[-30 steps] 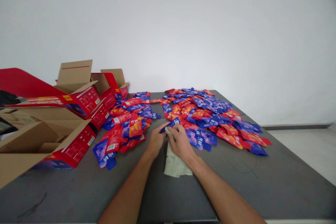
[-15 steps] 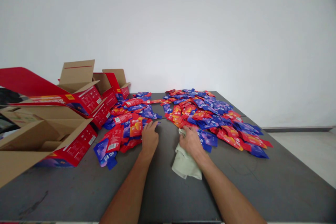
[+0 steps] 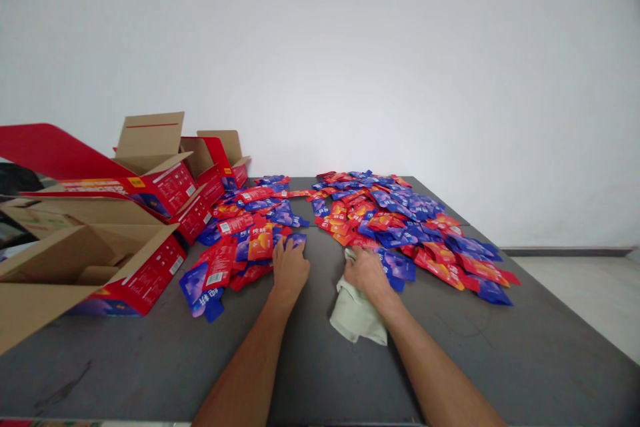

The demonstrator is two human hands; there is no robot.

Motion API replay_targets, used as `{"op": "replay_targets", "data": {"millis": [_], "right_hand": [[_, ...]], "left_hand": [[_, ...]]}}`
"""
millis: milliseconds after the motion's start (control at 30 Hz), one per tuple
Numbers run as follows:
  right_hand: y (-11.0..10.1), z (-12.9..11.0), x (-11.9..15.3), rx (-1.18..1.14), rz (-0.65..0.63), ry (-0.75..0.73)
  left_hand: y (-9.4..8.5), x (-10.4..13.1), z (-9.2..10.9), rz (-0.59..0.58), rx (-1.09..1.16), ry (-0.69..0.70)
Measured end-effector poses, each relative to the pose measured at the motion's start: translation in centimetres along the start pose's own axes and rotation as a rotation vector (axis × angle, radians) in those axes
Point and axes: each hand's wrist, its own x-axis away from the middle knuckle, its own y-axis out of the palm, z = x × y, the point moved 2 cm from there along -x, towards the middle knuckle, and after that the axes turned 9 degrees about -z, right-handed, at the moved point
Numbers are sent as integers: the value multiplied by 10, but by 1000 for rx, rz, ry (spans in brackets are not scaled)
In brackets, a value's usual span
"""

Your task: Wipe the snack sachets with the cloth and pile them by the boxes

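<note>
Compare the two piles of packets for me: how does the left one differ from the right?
The left pile is smaller; the right pile spreads wider. The left pile lies beside open boxes, while the right pile runs near the table's right edge. Both mix red and blue packets.

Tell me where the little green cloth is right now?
The pale green cloth is in the head view, right of the middle, bunched under the right hand on the dark table, just in front of the right-hand pile of packets.
</note>
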Motion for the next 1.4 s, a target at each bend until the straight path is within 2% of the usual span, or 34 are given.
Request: {"op": "replay_targets", "data": {"millis": [200, 367, 467, 600, 767, 967, 1033, 1233, 1300, 1400], "right_hand": [[3, 5, -1, -29, 62, -26], [-2, 5, -1, -88, 122, -36], [-3, 4, -2, -142, 148, -55], [-4, -1, -3, -242, 188, -131], [-14, -12, -1, -432, 218, -192], [-24, -20, 4, -678, 217, -219], [-26, -22, 6, -787, 179, -207], [-33, -31, 13, -1190, -12, -225], [-35, -31, 13, -1133, 30, -270], [-32, -34, 15, -850, 177, -427]], "left_hand": [[4, 3, 3, -20, 7, 12], [7, 2, 7, 23, 75, -1], [10, 1, 15, 17, 284, 57], [22, 3, 30, -38, 728, 186], [38, 3, 37, -160, 1198, 136], [31, 3, 43, -384, 1363, 136], [27, 6, 47, -403, 1422, 118], [21, 5, 48, -243, 1648, 45], [19, 1, 44, -137, 1721, 0], [15, -2, 37, -46, 1817, -61]]}}
